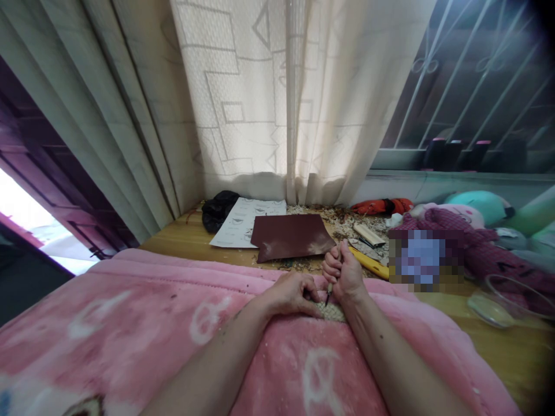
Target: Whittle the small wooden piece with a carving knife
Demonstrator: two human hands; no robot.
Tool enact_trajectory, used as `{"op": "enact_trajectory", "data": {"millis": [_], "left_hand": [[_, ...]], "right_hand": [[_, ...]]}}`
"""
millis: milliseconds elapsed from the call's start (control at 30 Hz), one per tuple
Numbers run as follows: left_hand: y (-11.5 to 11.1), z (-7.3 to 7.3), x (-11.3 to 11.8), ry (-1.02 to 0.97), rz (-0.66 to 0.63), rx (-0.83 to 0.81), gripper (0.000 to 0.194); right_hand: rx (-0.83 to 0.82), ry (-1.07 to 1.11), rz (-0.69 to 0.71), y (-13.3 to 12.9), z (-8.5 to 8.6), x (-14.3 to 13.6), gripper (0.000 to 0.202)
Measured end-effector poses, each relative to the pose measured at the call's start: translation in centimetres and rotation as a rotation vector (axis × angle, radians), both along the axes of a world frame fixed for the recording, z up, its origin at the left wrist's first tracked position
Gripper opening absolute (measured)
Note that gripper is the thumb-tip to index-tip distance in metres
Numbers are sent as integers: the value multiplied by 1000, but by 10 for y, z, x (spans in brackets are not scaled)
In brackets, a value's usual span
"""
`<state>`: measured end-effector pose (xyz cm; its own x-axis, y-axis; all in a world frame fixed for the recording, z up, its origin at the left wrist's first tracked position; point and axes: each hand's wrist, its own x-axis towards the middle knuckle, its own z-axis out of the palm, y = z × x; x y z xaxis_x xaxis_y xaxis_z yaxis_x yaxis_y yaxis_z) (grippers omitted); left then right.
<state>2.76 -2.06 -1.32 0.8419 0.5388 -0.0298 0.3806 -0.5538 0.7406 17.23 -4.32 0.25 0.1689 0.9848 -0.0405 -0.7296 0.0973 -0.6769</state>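
- Slim tool point(329, 290) is gripped in right hand point(346, 275), tip pointed down at pale piece point(333, 312).
- Pale piece is held by left hand point(295, 293), between both hands.
- Brown board point(292, 236) is set beyond hands.

Blanket point(143, 341) across lower frame; table point(173, 238) behind it and off to lower right. Just below centre: workpiece point(335, 312) over blanket, left hand point(295, 293) at its left end, right hand point(346, 273) above its right side, tool point(329, 293) in that fist, tip down at workpiece. Behind hands, panel point(295, 234) overlapping paper point(229, 228); bag point(220, 209) at paper's left. Right of panel, shavings point(344, 218) strewn on table. Mid-right, plush toys point(446, 222); tub point(492, 310) before them. Curtain point(243, 104) behind table, upper centre; window bars point(427, 69) upper right; door point(56, 150) far left.
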Motion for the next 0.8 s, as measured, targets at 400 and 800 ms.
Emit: {"op": "enact_trajectory", "data": {"millis": [400, 800], "left_hand": [[0, 0, 0, 26, 23, 32, 38], [1, 0, -1, 12, 20, 22, 38]], "right_hand": [[-34, -55, -189, -5, 3, -5, 42], [-60, -48, -249, -4, 5, -6, 41]]}}
